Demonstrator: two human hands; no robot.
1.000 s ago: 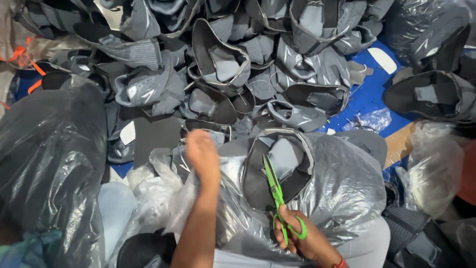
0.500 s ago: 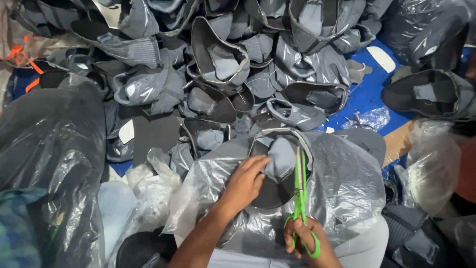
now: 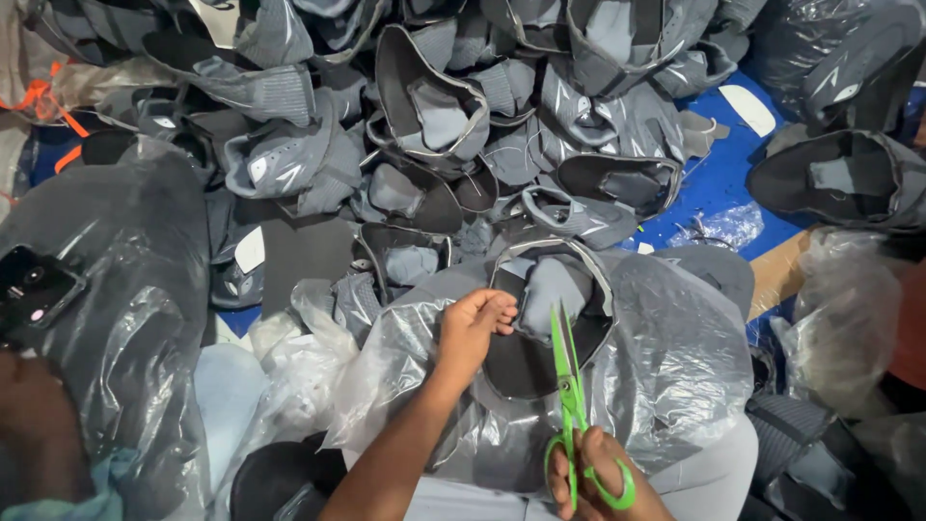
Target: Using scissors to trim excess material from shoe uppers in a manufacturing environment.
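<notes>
1. Nearest the camera, the right hand [image 3: 603, 478] is closed through the loops of a pair of green scissors [image 3: 571, 386]; the blades point away from the person, nearly shut as far as I can tell, with their tips over the work.
2. Just beyond, the left hand [image 3: 471, 328] pinches the near-left edge of a grey shoe upper [image 3: 545, 318], fingers curled onto its dark rim. The piece lies on a lap draped in clear plastic sheeting [image 3: 675, 367].
3. Risk, as I judge it: the blades sit close to the pinching fingers, so a slip on the slick plastic could nick a fingertip, or snag the sheeting under the piece (it wrinkles up right beside the cut line).
4. The upper looks like soft knit or mesh fabric, pale grey inside, with a stiffer black collar curving around the opening; likely floppy.
5. Farther off, a heap of like uppers [image 3: 434, 106] covers the floor, grey ribbed cloth with black linings, curled into cup shapes.
6. A blue sheet [image 3: 719, 178] shows beneath them at right, and glossy plastic-wrapped bundles [image 3: 106, 318] flank the left.
</notes>
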